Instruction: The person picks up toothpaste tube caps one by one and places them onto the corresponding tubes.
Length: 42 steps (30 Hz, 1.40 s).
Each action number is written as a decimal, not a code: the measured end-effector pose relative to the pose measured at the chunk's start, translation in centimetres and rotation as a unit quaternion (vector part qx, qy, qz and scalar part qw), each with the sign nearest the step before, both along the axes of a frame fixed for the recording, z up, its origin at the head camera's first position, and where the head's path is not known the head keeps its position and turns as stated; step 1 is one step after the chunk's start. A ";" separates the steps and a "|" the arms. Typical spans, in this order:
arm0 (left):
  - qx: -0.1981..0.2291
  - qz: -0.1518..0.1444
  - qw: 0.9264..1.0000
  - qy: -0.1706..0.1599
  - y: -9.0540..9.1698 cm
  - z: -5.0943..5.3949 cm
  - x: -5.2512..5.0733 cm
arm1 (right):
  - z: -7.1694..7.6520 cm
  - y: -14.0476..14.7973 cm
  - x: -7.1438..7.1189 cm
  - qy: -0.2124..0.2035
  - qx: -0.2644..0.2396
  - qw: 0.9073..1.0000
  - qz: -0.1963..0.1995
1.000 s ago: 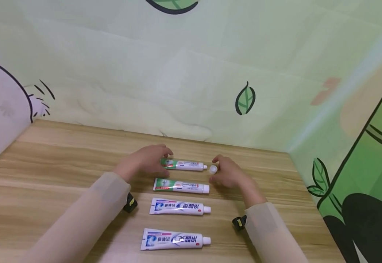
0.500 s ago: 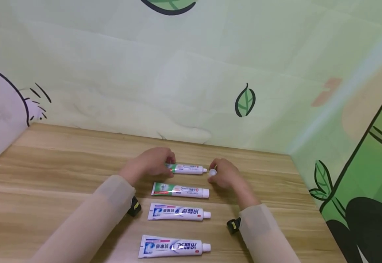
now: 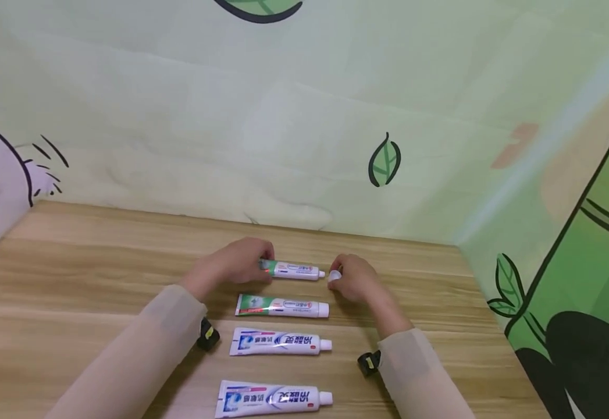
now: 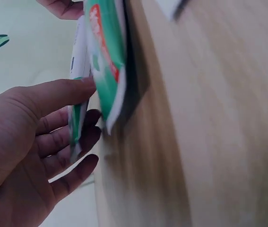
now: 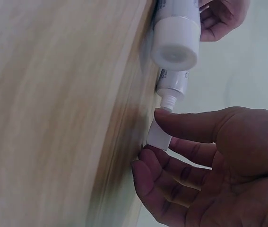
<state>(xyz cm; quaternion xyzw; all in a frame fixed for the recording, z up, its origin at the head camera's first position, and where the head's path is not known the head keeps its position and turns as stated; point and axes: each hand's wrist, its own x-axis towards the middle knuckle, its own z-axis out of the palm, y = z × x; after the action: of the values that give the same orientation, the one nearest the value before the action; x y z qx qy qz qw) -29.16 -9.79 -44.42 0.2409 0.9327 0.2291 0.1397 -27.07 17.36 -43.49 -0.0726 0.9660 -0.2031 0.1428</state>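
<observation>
My left hand (image 3: 241, 263) holds the tail end of the farthest green-and-white toothpaste tube (image 3: 295, 270), which lies on the table. In the left wrist view, the thumb is on one side of this tube (image 4: 79, 56) and the fingers are behind it. Just off its bare nozzle, my right hand (image 3: 355, 278) pinches a small white cap (image 3: 334, 276). Seen from the right wrist, the cap (image 5: 159, 137) sits between thumb and fingertips, tilted, very close to the threaded nozzle (image 5: 168, 102). Whether they touch is unclear.
Nearer on the wooden table (image 3: 100, 262) lie a second green-and-white toothpaste tube (image 3: 283, 306), capped, and two blue-and-white tubes, one in the middle (image 3: 278, 342) and one in front (image 3: 273, 400). A printed wall covering (image 3: 205, 128) rises behind the table.
The left hand has closed in on the far tube's tail. The right hand has brought the cap close to the nozzle and turned it slightly. The head view has shifted a little.
</observation>
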 end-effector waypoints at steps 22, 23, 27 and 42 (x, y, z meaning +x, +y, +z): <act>0.050 -0.022 0.998 -0.009 -0.2 -0.3 2.0 | 0.5 1.5 2.4 0.036 -0.139 0.988 -0.064; 0.055 -0.020 0.998 -0.005 -0.2 -0.1 2.2 | 0.7 1.6 2.6 0.039 -0.148 0.986 -0.066; 0.074 -0.017 0.997 0.008 0.2 0.6 3.0 | 1.9 2.0 3.4 0.047 -0.168 0.982 -0.068; 0.099 -0.030 0.994 0.040 -0.7 5.0 6.0 | 5.2 2.7 6.2 0.087 -0.164 0.982 -0.031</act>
<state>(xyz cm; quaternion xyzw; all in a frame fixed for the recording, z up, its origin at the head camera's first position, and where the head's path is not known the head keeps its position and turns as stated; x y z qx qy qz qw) -23.12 -10.46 -39.45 0.2904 0.9026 0.3063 0.0847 -20.92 20.03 -38.34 -0.0823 0.9301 -0.3561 0.0380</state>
